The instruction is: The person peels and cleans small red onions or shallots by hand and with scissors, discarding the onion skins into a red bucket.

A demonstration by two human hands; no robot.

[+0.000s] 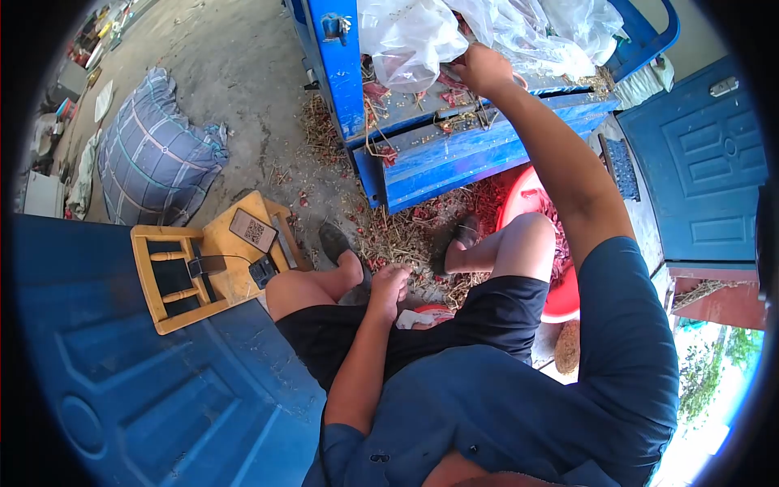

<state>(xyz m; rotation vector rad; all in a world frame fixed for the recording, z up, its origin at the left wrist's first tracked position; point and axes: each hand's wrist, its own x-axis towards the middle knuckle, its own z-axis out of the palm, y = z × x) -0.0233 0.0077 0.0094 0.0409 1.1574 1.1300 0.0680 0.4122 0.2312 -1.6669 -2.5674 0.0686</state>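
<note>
My right hand (484, 71) reaches onto the blue metal cart (487, 136), beside clear plastic bags (414, 40). Its fingertips are hidden among the bags and dried red bits, so what they touch is not visible. Over my lap, my left hand (390, 286) is closed with its fingers curled; anything inside is too small to make out. Just below it, a white and red item (422, 318) rests between my thighs. Dried stems and red scraps (402, 231) cover the ground under the cart.
At my right leg stands a red basin (560, 302) holding dried red pieces. To the left are a wooden chair (166, 325) with a phone (253, 230) on it and a stuffed plaid sack (158, 154). Blue doors (698, 162) flank both sides.
</note>
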